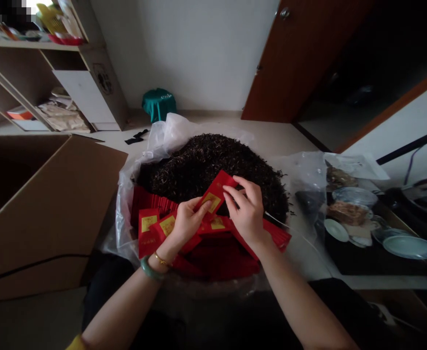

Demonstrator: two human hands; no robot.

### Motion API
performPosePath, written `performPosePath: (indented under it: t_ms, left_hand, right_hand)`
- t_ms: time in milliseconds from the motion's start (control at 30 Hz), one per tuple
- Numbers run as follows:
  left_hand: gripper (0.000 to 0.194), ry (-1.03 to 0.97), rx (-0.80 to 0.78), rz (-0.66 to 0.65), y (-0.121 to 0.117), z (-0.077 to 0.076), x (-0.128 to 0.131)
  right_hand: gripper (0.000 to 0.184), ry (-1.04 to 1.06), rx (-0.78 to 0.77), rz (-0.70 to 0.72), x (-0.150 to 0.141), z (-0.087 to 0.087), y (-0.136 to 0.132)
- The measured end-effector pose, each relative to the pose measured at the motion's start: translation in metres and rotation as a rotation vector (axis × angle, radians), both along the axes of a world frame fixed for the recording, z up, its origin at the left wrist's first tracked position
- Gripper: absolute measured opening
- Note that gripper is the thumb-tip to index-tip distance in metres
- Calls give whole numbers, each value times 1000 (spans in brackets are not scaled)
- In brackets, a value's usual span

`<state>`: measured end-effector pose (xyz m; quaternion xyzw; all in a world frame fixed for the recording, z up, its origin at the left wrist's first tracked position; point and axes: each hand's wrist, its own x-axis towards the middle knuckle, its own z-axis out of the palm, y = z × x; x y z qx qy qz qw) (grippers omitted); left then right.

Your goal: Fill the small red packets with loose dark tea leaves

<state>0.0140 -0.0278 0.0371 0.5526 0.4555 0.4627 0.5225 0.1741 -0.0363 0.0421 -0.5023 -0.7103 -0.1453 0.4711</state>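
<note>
A red packet [218, 187] with a gold label is held up over the pile, tilted to the right. My left hand [187, 218] grips its lower end, thumb lying on the label. The fingers of my right hand [246, 204] are bent at the packet's upper right edge; whether they pinch it I cannot tell for sure. Beneath both hands, more red packets [149, 231] lie spread and stacked at the near side. Behind them rises a heap of dark dried leaves, like loose tea [213, 155], inside a clear plastic bag [126, 194] with its rim folded outward.
An open cardboard box [100, 170] stands at the left. At the right, a dark tray [344, 257] bears dishes and bags of dried material. Farther back are a green-covered bin [159, 104], shelves [104, 87] and a brown door [300, 58].
</note>
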Motion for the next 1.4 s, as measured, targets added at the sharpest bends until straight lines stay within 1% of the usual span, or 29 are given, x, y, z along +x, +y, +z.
performPosePath:
  t_ms: [133,233,333,500,700,800,867,933,1067,1133,1200,1300,1400]
  left_hand:
    - [31,56,77,6,1,-2,-1]
    - [29,71,119,9,3,-4,-2]
    - [28,63,127,15,4,-5,-3]
    - [26,55,117,33,5,-5,-4]
    - [26,49,115,28,4,-3,-5]
    - [27,62,118,32,4,-4,-4]
    - [28,79,120,32,5,-6,-4]
    - [28,122,128,24,5,-7,-5]
    - [29,293,240,-28,8,-8,-12]
    - [29,351,289,-54,10,-7,-16]
    - [31,369,293,-67,12,-7,-19]
    - [35,380,260,-67,15,-8,-22]
    - [37,363,221,-99,19,-8,-25]
  right_hand:
    - [34,35,50,-15,-1,6,4]
    - [38,60,41,-30,-4,8,6]
    - [41,84,25,-31,-6,8,7]
    - [38,55,101,-9,-8,6,7]
    - [31,128,85,13,-8,4,9]
    - [24,175,98,8,-9,4,9]
    - [15,200,91,-6,-10,6,8]
    - [2,182,65,5,-10,8,8]
    - [13,65,-42,56,-3,12,13]
    - [15,74,-99,39,3,15,16]
    - [21,85,-172,53,8,19,17]
    - [32,66,-289,170,12,26,13]
    - [26,98,-390,276,12,32,6]
